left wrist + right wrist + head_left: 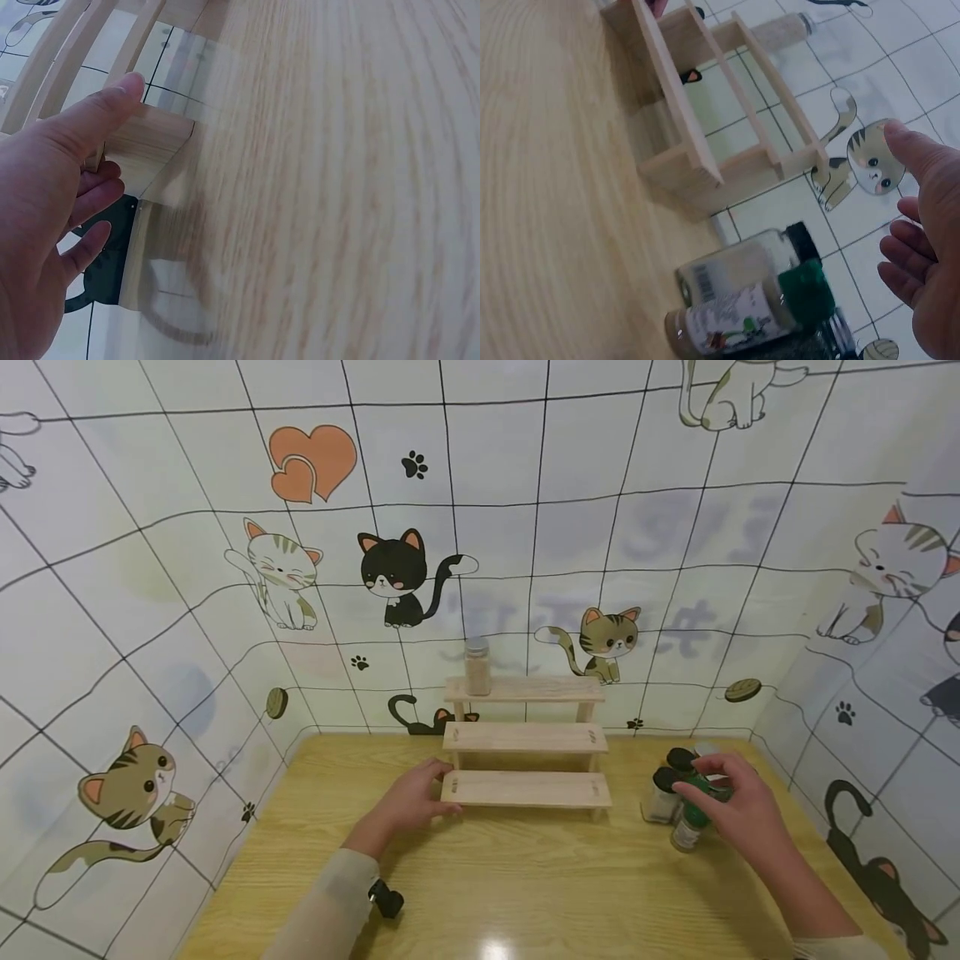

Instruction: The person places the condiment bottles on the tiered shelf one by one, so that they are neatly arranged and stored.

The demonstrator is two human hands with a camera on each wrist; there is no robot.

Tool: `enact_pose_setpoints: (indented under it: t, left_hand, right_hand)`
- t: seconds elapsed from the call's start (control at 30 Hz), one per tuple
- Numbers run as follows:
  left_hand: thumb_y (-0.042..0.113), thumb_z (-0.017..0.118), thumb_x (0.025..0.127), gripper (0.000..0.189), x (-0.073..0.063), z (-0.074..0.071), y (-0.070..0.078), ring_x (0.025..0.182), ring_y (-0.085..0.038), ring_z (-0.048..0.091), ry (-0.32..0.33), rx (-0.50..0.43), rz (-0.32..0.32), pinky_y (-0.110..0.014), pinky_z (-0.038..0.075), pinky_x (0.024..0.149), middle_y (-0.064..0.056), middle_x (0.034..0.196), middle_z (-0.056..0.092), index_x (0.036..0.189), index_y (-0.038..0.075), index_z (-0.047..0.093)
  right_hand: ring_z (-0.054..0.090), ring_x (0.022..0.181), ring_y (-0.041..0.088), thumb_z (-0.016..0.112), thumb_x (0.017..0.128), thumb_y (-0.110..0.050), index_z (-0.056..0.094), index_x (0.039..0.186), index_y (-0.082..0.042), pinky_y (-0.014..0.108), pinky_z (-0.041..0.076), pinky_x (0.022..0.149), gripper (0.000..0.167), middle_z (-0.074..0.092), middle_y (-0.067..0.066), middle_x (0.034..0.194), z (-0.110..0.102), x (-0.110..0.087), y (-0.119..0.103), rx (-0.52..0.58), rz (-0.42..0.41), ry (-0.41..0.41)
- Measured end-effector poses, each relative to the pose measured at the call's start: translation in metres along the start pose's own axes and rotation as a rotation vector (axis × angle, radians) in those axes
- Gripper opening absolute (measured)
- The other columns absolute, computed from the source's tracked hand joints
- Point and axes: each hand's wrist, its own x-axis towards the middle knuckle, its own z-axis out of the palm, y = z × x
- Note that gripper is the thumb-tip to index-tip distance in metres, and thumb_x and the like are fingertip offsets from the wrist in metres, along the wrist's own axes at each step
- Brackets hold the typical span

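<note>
A pale wooden three-tier rack (525,787) stands against the back wall. My left hand (415,797) holds the left end of its lowest board; in the left wrist view the thumb lies along that board (135,45) with fingertips below. At the right, my right hand (738,802) hovers over a cluster of spice jars, thumb and fingers apart. In the right wrist view that hand (937,232) holds nothing, beside a green-capped jar (735,319) and a black-capped clear jar (742,262). Another black cap (681,758) shows behind, partly hidden.
One jar of light brown contents with a grey lid (477,670) stands at the left of the rack's top tier. The wooden table (510,877) meets walls of cat-printed, grid-lined sheeting (495,543) at the back and both sides. A black device (386,900) sits at the left wrist.
</note>
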Motion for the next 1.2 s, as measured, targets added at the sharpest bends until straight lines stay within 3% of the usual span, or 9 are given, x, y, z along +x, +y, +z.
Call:
enact_pose_setpoints:
  t: [0.13,0.23,0.37,0.47,0.7,0.97,1.2]
  left_hand:
    - [0.044,0.095,0.089,0.073,0.001,0.0,-0.001,0.125,-0.028,0.066,-0.004,0.006,-0.001,-0.053,0.053,0.108,-0.003,0.134,0.066,0.146,0.009,0.065]
    - [0.044,0.095,0.089,0.073,0.002,0.0,-0.001,0.126,-0.027,0.065,-0.011,0.008,-0.004,-0.052,0.053,0.109,-0.002,0.135,0.066,0.146,0.011,0.065]
    - [0.044,0.096,0.089,0.074,0.002,-0.001,0.0,0.127,-0.028,0.065,-0.018,0.0,-0.012,-0.053,0.052,0.11,-0.002,0.135,0.066,0.147,0.011,0.065]
    - [0.044,0.096,0.088,0.074,0.001,-0.001,0.0,0.127,-0.028,0.065,-0.018,-0.001,-0.014,-0.053,0.052,0.11,-0.002,0.135,0.066,0.147,0.01,0.065]
    - [0.041,0.097,0.088,0.072,0.001,-0.001,-0.001,0.125,-0.028,0.065,-0.013,-0.019,-0.015,-0.053,0.053,0.109,-0.002,0.133,0.065,0.145,0.01,0.065]
    - [0.04,0.096,0.089,0.071,0.001,-0.001,0.0,0.126,-0.029,0.065,-0.017,-0.045,-0.007,-0.053,0.053,0.109,-0.002,0.134,0.065,0.146,0.011,0.065]
    - [0.038,0.095,0.09,0.072,0.0,-0.001,0.002,0.128,-0.03,0.065,-0.025,-0.043,-0.022,-0.054,0.052,0.11,-0.003,0.136,0.065,0.148,0.01,0.063]
  right_hand:
    - [0.06,0.112,0.034,0.087,0.1,-0.034,0.064,0.138,-0.001,0.015,0.047,0.081,0.055,0.061,0.018,0.132,0.0,-0.015,0.009,-0.025,0.104,0.004]
    - [0.055,0.114,0.037,0.088,0.099,-0.034,0.058,0.143,0.004,0.016,0.043,0.08,0.065,0.056,0.021,0.133,0.005,-0.026,0.015,-0.043,0.152,0.027]
    - [0.053,0.112,0.038,0.091,0.096,-0.024,0.054,0.143,0.01,0.018,0.04,0.076,0.069,0.052,0.026,0.13,0.017,-0.037,0.018,-0.064,0.148,0.072]
    - [0.056,0.111,0.041,0.093,0.094,-0.018,0.051,0.143,0.011,0.01,0.037,0.072,0.072,0.052,0.027,0.128,0.027,-0.042,0.019,-0.066,0.142,0.099]
    - [0.059,0.108,0.044,0.094,0.092,-0.015,0.047,0.15,0.013,0.008,0.037,0.074,0.08,0.056,0.029,0.124,0.045,-0.05,0.025,-0.065,0.151,0.126]
    - [0.065,0.108,0.037,0.087,0.094,-0.001,0.044,0.155,0.006,0.002,0.045,0.073,0.075,0.058,0.026,0.127,0.063,-0.055,0.036,0.009,0.205,0.129]
    - [0.068,0.116,0.047,0.081,0.1,-0.002,0.042,0.158,0.001,0.001,0.041,0.073,0.07,0.063,0.028,0.129,0.066,-0.059,0.041,0.047,0.269,0.122]
